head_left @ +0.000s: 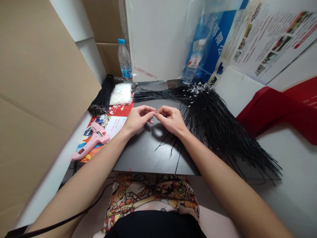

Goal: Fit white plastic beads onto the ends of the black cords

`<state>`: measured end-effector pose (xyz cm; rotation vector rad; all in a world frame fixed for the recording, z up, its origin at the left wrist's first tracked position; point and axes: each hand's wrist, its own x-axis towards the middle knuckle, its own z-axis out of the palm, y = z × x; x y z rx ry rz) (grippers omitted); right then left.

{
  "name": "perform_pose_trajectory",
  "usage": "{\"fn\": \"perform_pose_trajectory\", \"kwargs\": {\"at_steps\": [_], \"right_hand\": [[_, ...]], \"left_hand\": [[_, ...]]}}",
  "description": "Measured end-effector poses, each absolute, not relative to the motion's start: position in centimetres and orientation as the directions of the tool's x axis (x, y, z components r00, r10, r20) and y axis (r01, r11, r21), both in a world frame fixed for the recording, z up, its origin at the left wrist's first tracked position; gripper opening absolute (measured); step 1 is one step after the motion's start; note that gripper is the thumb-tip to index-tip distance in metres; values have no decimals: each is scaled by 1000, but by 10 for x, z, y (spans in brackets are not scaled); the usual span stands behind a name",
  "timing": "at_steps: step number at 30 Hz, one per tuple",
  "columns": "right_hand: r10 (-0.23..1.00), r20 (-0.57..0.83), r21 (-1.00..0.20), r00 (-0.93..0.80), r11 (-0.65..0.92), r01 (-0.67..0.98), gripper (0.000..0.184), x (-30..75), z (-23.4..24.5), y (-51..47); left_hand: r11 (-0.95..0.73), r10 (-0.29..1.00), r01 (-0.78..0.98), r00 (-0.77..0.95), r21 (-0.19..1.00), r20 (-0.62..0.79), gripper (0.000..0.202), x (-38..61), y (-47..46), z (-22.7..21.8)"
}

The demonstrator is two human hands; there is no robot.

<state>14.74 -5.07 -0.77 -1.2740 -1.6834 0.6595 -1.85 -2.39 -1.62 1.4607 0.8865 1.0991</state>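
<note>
My left hand and my right hand meet fingertip to fingertip above the dark table. Both are pinched shut on a tiny white piece at the end of a thin black cord that loops below the hands. A big fan of black cords with white tips spreads out to the right of my right hand. A few loose cords lie under my right wrist.
A pink glue gun lies on a colourful sheet at the left. Behind it are a black cord bundle and a bag of white pieces. Two water bottles stand at the back. Cardboard walls the left; a red cloth lies right.
</note>
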Motion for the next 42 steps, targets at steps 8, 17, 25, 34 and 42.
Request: {"fn": "perform_pose_trajectory", "kwargs": {"at_steps": [8, 17, 25, 34, 42], "right_hand": [[943, 329, -814, -59, 314, 489, 18, 146, -6, -52], [949, 310, -818, -63, 299, 490, 19, 146, -4, -52], [946, 318, -803, -64, 305, 512, 21, 147, -7, -52], [960, 276, -828, -51, 265, 493, 21, 147, -7, -51], [970, 237, -880, -60, 240, 409, 23, 151, -11, -47]], "left_hand": [[-184, 931, -15, 317, 983, 180, 31, -19, -23, -18], [-204, 927, -3, 321, 979, 194, 22, -19, -24, -14], [-251, 917, 81, 338, 964, 211, 23, -19, -26, -12], [-328, 903, 140, 336, 934, 266, 18, -19, -28, -9], [-303, 906, 107, 341, 947, 252, 21, -19, -27, -11]]}}
